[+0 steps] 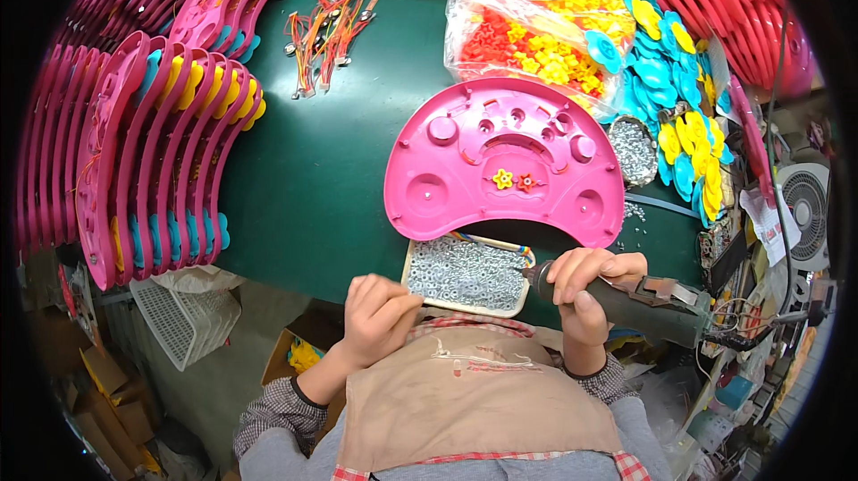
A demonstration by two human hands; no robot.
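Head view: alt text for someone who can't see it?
The right hand grips a dark tool, its tip at a tray of metal parts; the left hand is beside the tray. Beyond, a pink panel lies on a green table, stacked pink panels to the left.

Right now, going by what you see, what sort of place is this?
Probably a toy assembly workshop: matching pink shells stand stacked in rows, a tray of small metal parts sits at the edge of the bench, and the right hand grips what looks like a power screwdriver.
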